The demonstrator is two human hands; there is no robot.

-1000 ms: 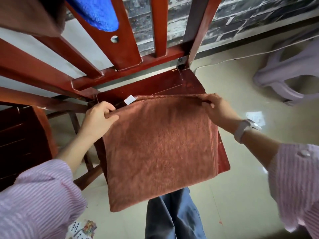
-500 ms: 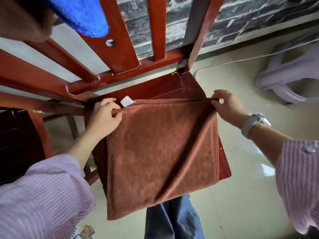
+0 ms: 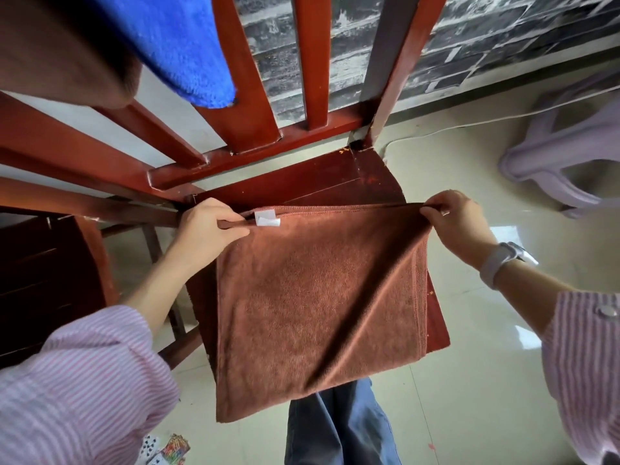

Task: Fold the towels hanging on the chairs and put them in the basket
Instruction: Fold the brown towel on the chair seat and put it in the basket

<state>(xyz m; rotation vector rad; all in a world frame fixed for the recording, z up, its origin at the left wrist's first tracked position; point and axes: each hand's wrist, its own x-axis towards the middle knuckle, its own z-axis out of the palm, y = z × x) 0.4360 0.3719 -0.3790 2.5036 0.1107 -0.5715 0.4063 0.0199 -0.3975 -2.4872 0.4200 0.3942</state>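
Observation:
A brown towel (image 3: pixel 315 303), folded double with a white tag near its top left, hangs in front of the red wooden chair's seat (image 3: pixel 339 177). My left hand (image 3: pixel 204 231) pinches its top left corner and my right hand (image 3: pixel 458 219) pinches its top right corner, holding the top edge stretched level. A blue towel (image 3: pixel 174 45) hangs over the chair back at the upper left, with another brown towel (image 3: pixel 57 45) beside it. No basket is in view.
A second dark wooden chair (image 3: pixel 43 283) stands at the left. A pale purple plastic stool (image 3: pixel 567 152) sits on the tiled floor at the right, with a white cable along the brick wall. Playing cards (image 3: pixel 164 451) lie on the floor by my legs.
Both hands have lifted the towel's top edge slightly and pulled it tauter, so the towel hangs more freely off the seat. The view has shifted, showing more of the blue towel.

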